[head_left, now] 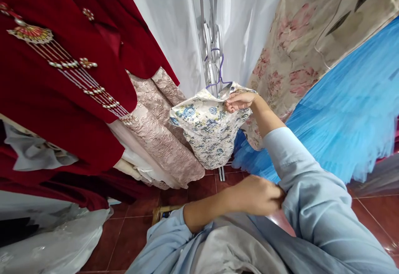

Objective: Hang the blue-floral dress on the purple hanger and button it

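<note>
The blouse (208, 133) is showing blue flowers with touches of yellow and green on a white ground, and the hanger (221, 67) is standing out in purple. The gown (52, 99) is glowing deep red behind white beads (102, 97), while the dress (165, 128) is carrying a textured pattern in pale pink. The beige cloth (280, 37) is displaying pink blossoms and dark leaves. The net skirt (349, 108) is showing bright blue, the shirt (327, 211) is looking plain light blue, and the floor tiles (124, 240) are gleaming dark red
</note>
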### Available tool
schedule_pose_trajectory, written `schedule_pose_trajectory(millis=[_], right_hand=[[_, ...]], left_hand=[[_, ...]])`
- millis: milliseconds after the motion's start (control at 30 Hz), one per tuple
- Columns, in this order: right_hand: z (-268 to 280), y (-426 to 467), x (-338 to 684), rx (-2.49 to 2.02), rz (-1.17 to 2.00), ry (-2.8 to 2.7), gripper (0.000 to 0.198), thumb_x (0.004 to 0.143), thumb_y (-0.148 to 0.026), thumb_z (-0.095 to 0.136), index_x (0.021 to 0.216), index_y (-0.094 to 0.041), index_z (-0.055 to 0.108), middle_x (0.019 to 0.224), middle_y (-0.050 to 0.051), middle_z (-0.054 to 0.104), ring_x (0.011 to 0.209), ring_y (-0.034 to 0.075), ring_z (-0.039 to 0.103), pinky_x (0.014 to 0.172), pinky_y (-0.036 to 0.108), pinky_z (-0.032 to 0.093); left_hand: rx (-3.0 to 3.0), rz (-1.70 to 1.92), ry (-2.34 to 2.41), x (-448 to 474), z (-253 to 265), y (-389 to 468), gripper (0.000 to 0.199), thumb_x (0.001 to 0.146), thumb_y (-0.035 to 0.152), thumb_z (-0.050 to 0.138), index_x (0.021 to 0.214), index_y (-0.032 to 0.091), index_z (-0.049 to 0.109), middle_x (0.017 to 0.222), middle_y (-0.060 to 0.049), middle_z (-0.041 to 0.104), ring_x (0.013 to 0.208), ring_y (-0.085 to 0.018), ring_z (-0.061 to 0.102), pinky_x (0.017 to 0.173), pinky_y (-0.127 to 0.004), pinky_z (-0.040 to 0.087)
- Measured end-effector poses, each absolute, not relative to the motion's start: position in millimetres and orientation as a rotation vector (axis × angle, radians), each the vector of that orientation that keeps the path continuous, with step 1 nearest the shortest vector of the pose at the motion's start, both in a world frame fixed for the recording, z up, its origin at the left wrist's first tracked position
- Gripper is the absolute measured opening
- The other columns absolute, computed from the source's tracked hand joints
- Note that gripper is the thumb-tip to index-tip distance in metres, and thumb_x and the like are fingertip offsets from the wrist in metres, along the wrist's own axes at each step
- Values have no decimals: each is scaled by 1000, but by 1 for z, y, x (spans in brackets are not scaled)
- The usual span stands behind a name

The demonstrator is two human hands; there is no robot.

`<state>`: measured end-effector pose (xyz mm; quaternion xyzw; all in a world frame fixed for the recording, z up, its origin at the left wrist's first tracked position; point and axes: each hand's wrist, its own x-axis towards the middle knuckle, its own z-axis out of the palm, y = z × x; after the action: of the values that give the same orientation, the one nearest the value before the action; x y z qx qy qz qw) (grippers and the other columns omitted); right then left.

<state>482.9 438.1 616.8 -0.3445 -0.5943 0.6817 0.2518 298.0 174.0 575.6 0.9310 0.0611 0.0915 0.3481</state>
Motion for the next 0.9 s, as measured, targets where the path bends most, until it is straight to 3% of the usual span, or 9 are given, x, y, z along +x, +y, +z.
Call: schedule_pose_trajectory(millis=[133, 367, 500, 633, 767, 833, 900], right_hand=[[622, 437, 483, -916, 1886, -1629, 36, 68, -38, 91, 71, -13, 65, 66, 5, 67, 61, 15, 63, 56, 27, 53], [622, 435, 488, -964, 1951, -1593, 35, 66, -38, 92, 73, -14, 67, 70, 4, 70, 65, 14, 65, 60, 25, 55], [624, 433, 486, -999, 1933, -1574, 33, 66, -35, 91, 73, -14, 66, 70, 5, 71, 65, 15, 66, 59, 25, 56], [626, 428, 483, -1071, 1857, -1513, 27, 72, -31, 86, 69, -15, 64, 64, 4, 68, 61, 16, 65, 59, 28, 56], [624, 426, 479, -1054, 1860, -1504, 25, 76, -28, 82, 67, -15, 62, 62, 1, 65, 62, 15, 65, 62, 28, 56], [622, 427, 478, -1013, 1887, -1512, 25, 76, -27, 83, 67, -15, 62, 62, 1, 64, 62, 15, 64, 63, 28, 56], [620, 429, 479, -951, 1925, -1521, 27, 73, -28, 86, 67, -15, 63, 63, 1, 64, 63, 14, 64, 64, 27, 56]], left_hand=[[2341, 599, 389, 302, 604, 176, 34, 98, 45, 63, 79, 19, 54, 77, -1, 65, 74, -16, 63, 66, -27, 42], [2305, 531, -198, 303, 597, 141, 44, 104, 34, 50, 65, 22, 32, 62, 1, 51, 64, -13, 57, 63, -27, 39], [2190, 423, -214, 278, 584, 129, 47, 102, 38, 52, 66, 23, 26, 59, 1, 46, 63, -14, 55, 62, -27, 41], [1882, 441, -93, 273, 547, 144, 37, 104, 40, 43, 73, 20, 49, 76, -7, 61, 77, -17, 61, 75, -27, 49], [1485, 331, 250, 297, 509, 150, 33, 95, 47, 63, 105, 16, 65, 96, -10, 68, 87, -20, 64, 79, -30, 52], [1304, 277, 316, 314, 498, 142, 36, 96, 45, 61, 113, 13, 66, 88, -9, 66, 78, -18, 64, 73, -30, 53], [1335, 276, 360, 329, 491, 133, 31, 99, 38, 56, 105, 10, 68, 73, -5, 61, 66, -16, 60, 69, -29, 52]])
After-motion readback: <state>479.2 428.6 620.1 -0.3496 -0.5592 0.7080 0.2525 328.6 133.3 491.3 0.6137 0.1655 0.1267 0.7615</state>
